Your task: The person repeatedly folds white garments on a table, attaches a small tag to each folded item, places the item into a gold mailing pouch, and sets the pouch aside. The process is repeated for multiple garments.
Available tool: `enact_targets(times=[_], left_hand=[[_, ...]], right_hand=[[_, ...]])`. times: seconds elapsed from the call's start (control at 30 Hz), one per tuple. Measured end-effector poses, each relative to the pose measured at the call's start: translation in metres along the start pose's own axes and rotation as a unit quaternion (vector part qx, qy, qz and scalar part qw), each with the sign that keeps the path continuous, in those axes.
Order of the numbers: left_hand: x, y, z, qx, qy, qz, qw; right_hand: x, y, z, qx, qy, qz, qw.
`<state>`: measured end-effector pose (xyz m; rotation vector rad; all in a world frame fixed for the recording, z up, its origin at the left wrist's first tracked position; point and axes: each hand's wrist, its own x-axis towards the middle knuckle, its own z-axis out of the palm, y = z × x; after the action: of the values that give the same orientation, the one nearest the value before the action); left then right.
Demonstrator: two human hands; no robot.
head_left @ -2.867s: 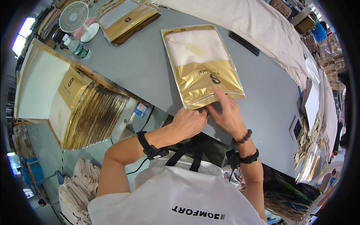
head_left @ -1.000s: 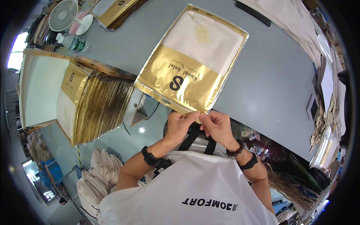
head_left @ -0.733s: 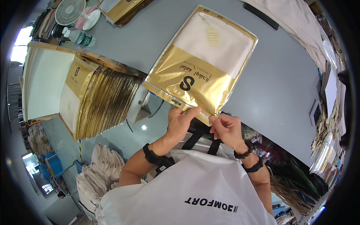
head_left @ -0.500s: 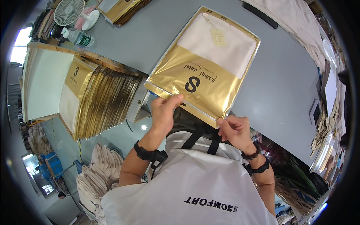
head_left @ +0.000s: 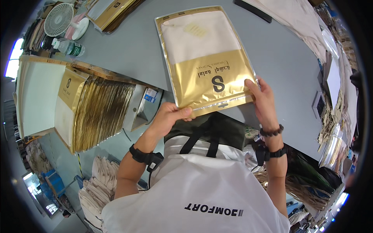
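Observation:
A flat gold packaging bag [head_left: 194, 81] with a clear upper window lies at the near edge of the grey table, and folded pale cloth shows inside it. Through the window a small yellowish tag is faintly visible at the far end. My left hand [head_left: 169, 116] pinches the bag's near left corner, thumb on top. At the near right side, my right hand [head_left: 264, 101] grips the edge with the thumb over the gold front. The fingers of both hands are partly hidden under the bag.
Left of me, an open box [head_left: 40, 97] holds a row of similar gold bags [head_left: 97, 112]. More gold bags [head_left: 112, 11], a water bottle [head_left: 70, 47] and a white fan [head_left: 59, 19] stand farther back. Pale fabric [head_left: 287, 19] covers the far right; cloth bundles [head_left: 99, 186] sit low left.
The bag has turned, so its near edge now slopes up toward the right. My right hand has moved up and right, from the near corner to the side; my left hand stays at the left corner.

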<state>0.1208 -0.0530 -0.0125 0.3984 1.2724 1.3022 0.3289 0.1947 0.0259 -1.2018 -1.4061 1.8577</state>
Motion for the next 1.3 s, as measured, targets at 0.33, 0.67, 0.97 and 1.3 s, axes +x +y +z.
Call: enact_targets(times=[0.33,0.67,0.97,1.3], left_hand=[[0.008,0.01,-0.012,0.052,0.026,0.156,0.986],[0.014,0.02,0.001,0.123,0.214,0.19,0.95],[-0.083,0.045,-0.133,0.03,0.709,0.391,0.586],[-0.175,0.071,-0.23,-0.12,0.66,0.268,0.692]], right_hand=[[-0.045,-0.15,0.007,-0.417,-0.254,-0.471,0.734],[-0.058,-0.076,0.023,-0.412,-0.339,-0.319,0.783],[-0.05,-0.052,-0.027,-0.437,-0.257,-0.221,0.833],[-0.031,-0.048,-0.019,-0.444,-0.277,-0.234,0.819]])
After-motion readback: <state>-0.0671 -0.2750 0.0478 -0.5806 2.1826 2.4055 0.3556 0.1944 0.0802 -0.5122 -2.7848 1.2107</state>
